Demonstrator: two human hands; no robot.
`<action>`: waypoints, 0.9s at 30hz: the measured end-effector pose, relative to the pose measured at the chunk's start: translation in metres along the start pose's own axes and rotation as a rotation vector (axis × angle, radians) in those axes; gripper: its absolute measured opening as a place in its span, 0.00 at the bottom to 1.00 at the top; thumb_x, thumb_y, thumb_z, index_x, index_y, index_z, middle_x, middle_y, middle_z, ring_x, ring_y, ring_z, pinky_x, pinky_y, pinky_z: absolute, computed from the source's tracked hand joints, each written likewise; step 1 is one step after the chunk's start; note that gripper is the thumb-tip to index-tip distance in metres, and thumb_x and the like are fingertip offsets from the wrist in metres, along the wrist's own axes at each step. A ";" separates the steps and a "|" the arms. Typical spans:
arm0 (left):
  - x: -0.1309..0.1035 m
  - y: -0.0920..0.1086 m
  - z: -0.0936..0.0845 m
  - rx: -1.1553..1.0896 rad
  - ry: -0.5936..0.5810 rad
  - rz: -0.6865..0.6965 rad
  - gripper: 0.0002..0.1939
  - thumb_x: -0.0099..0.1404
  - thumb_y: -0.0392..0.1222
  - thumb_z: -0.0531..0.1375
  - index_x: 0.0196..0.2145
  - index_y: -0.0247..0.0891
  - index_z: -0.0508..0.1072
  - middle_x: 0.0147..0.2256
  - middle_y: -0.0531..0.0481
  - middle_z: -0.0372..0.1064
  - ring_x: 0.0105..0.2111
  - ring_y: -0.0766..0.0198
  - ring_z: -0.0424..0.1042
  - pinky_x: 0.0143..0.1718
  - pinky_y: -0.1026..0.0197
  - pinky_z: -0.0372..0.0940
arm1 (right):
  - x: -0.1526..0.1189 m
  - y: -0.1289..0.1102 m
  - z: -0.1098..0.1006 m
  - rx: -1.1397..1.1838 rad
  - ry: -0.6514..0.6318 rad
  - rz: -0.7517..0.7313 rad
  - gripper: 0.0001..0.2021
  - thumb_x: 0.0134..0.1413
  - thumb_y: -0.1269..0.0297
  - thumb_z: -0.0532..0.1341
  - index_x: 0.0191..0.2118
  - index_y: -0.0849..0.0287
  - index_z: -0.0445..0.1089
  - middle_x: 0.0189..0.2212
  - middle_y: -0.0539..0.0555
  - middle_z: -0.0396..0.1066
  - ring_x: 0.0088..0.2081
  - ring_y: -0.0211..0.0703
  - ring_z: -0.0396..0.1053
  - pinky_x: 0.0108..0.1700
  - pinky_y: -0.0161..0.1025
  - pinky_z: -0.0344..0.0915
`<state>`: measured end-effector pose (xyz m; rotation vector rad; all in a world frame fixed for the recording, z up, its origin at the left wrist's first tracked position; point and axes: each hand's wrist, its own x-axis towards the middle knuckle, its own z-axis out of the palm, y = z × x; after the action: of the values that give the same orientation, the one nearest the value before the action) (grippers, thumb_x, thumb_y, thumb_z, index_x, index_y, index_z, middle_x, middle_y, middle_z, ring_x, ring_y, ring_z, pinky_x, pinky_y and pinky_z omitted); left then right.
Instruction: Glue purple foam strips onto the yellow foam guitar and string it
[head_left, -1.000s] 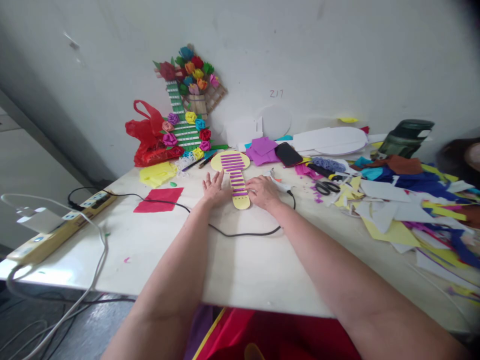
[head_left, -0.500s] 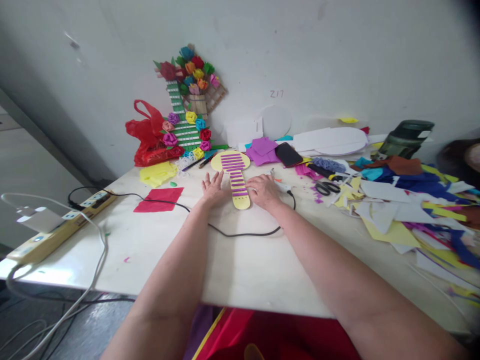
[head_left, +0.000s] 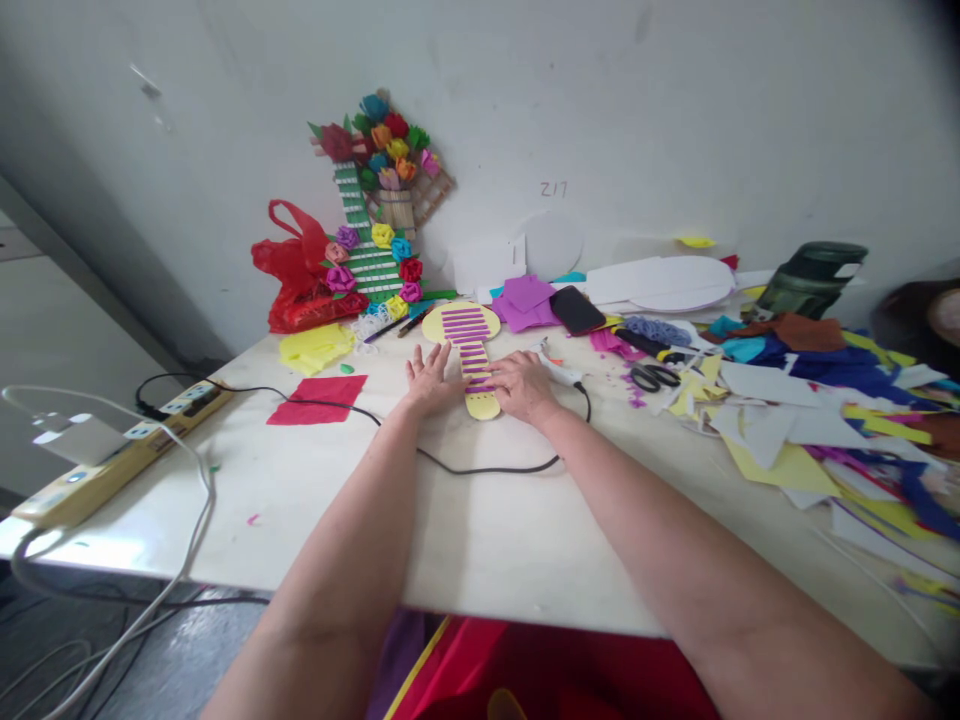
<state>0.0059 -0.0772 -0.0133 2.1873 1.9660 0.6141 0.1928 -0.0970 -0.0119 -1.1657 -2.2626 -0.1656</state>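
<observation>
While I follow from a distance, a flat yellow paddle-shaped cutout [head_left: 482, 406], apparently foam or card, lies between both hands on the white tabletop [head_left: 487, 540], crossed by narrow purple strips [head_left: 465, 323]. Left hand [head_left: 430, 380]: fingers spread, nothing gripped, thumb side by the cutout's edge. Right hand [head_left: 526, 384]: fingers part-curled, tips at the near-end strips; whether they pinch one, I cannot tell. I judge the step to be strip alignment; the next move calls for light, even pressure.
</observation>
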 end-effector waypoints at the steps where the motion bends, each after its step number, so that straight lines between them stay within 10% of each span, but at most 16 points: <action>1: 0.000 0.001 0.000 0.002 -0.002 0.003 0.43 0.53 0.60 0.53 0.62 0.45 0.44 0.63 0.52 0.39 0.62 0.51 0.24 0.59 0.45 0.28 | 0.000 0.000 0.000 -0.003 -0.003 -0.004 0.14 0.45 0.72 0.55 0.34 0.51 0.76 0.43 0.48 0.71 0.43 0.45 0.59 0.47 0.45 0.48; 27: -0.004 0.010 -0.004 0.030 -0.042 -0.022 0.43 0.52 0.58 0.56 0.62 0.48 0.44 0.63 0.50 0.37 0.62 0.49 0.25 0.58 0.43 0.32 | 0.001 -0.002 0.002 -0.026 -0.016 0.002 0.14 0.46 0.72 0.55 0.33 0.50 0.76 0.43 0.48 0.71 0.43 0.45 0.61 0.46 0.44 0.51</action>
<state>0.0135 -0.0831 -0.0070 2.1750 1.9882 0.5346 0.1905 -0.0968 -0.0125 -1.1864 -2.2797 -0.1866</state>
